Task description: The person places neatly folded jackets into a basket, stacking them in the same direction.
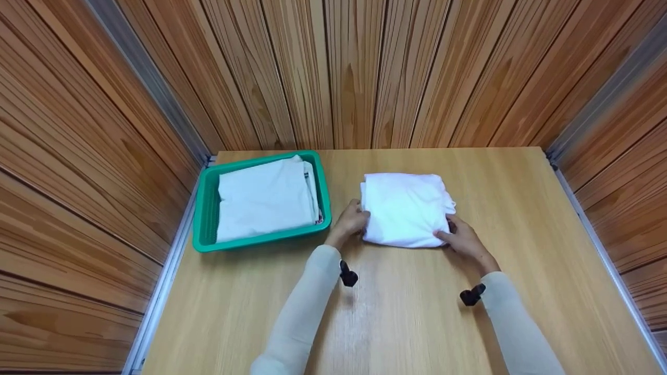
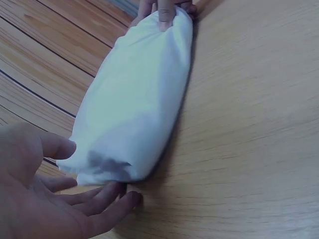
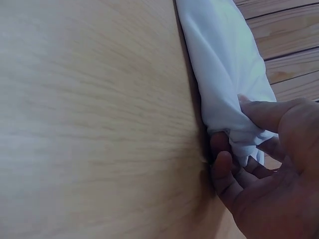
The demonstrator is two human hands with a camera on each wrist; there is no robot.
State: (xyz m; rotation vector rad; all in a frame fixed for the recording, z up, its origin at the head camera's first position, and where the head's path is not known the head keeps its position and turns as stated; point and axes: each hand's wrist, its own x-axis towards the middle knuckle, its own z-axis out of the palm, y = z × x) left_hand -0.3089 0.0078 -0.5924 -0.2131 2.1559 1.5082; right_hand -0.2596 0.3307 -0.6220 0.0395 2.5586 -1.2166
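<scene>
A folded white cloth (image 1: 406, 208), several layers thick, lies on the wooden table right of the green basket. My left hand (image 1: 353, 219) is at its left edge. In the left wrist view the left hand (image 2: 60, 184) has its thumb beside the layered edge and its loosely extended fingers low along the cloth's end, fingertips at its underside. At the near right corner, my right hand (image 1: 464, 239) pinches the cloth. The right wrist view shows the right hand (image 3: 279, 154) with its thumb on top and fingers tucked beneath the gathered corner.
To the left stands a green plastic basket (image 1: 260, 244) holding folded white cloth (image 1: 266, 200). Wood-panelled walls (image 1: 354, 78) close off the back and both sides of the table (image 1: 406, 323). A metal rail (image 1: 161, 312) runs along the table's left edge.
</scene>
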